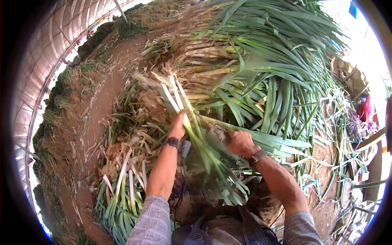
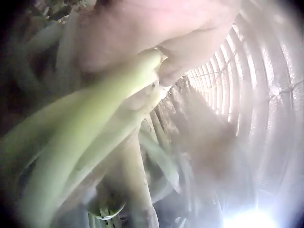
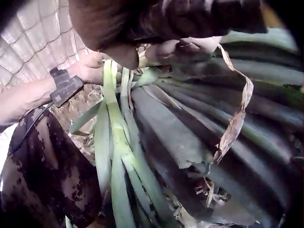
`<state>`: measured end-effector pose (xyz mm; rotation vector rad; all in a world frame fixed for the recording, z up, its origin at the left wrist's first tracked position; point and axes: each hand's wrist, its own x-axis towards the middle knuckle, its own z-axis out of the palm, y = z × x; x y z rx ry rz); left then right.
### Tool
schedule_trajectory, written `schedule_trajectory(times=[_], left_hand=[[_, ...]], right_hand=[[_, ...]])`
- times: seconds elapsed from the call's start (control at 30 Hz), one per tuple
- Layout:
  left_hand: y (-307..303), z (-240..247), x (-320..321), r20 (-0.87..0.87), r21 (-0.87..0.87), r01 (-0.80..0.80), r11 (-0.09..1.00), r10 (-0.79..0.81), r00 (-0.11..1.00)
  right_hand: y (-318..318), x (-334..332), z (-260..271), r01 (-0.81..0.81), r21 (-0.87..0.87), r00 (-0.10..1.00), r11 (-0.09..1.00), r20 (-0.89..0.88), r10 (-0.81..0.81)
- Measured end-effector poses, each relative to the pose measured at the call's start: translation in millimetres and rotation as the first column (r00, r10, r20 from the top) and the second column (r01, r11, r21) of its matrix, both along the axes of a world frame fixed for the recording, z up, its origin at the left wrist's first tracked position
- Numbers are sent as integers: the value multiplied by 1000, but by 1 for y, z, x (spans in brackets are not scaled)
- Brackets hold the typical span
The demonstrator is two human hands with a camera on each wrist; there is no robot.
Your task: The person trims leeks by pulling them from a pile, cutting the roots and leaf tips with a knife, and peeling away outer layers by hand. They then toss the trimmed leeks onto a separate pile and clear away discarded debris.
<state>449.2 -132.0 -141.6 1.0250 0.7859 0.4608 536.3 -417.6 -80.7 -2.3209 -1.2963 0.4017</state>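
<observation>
Several long green onions with white stems [image 1: 176, 96] are gripped in the left hand [image 1: 178, 127], roots pointing away and green leaves hanging toward the person's lap. The right hand [image 1: 241, 143], to their right, has its fingers curled round a leafy stalk [image 1: 277, 141] whose leaves stretch right. In the left wrist view the left hand [image 2: 161, 33] closes over pale green stems [image 2: 95, 114]. The right wrist view shows the right hand [image 3: 175, 50] at the top on the stalk, beside the held onions [image 3: 116, 123]; its fingertips are partly hidden.
A large heap of green onions [image 1: 265, 36] fills the back and right, roots to the left. Another pile [image 1: 126, 200] lies at the lower left, with root scraps [image 1: 151, 100] above it. Trimmed leaves litter the ground at right, near a red object [image 1: 364, 109].
</observation>
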Motion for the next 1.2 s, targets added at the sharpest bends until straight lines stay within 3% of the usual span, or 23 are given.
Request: schedule_trajectory(times=[0.1, 0.17, 0.23, 0.27, 0.4, 0.47, 0.57, 0.67, 0.8, 1.0, 1.13, 1.2], left_hand=[[5, -13, 3, -84, 115, -36, 993, 46, 995], [6, -14, 1, -109, 103, -49, 994, 60, 992], [3, -9, 0, -156, 63, -13, 998, 22, 988], [1, -9, 2, -94, 80, -77, 994, 85, 992], [-4, -4, 0, -158, 125, -77, 989, 96, 983], [-8, 2, -2, -134, 158, -52, 986, 73, 988], [-9, 5, -7, -184, 249, 42, 968, 5, 983], [-6, 1, -9, -190, 330, 48, 943, 16, 982], [-12, 11, -9, -179, 283, -5, 959, 58, 982], [-10, 4, -5, -305, 382, 78, 921, 46, 951], [-16, 3, -6, -269, 427, 70, 902, 53, 962], [-18, 0, -6, -325, 454, 158, 877, -3, 946]], right_hand=[[-1, 0, -6, 45, -112, 998, 993, -49, -51], [-5, -2, -14, -21, -178, 1000, 984, -2, 21], [-8, -3, -23, -18, -163, 999, 986, 23, 22], [-8, -3, -22, -16, -141, 998, 990, 50, 24], [-11, -6, -14, 27, -151, 999, 988, 32, -23], [-14, -7, -8, -76, -299, 997, 951, -30, 70], [-22, -8, -1, -88, -335, 996, 938, -49, 76], [-29, -3, -11, -75, -277, 997, 958, 0, 78], [-32, -1, -15, -79, -273, 997, 959, 4, 83], [-32, -1, -10, -101, -242, 994, 965, 10, 107], [-36, -1, -21, -192, -329, 981, 925, -22, 195], [-39, -5, -18, -232, -325, 970, 917, -5, 244]])
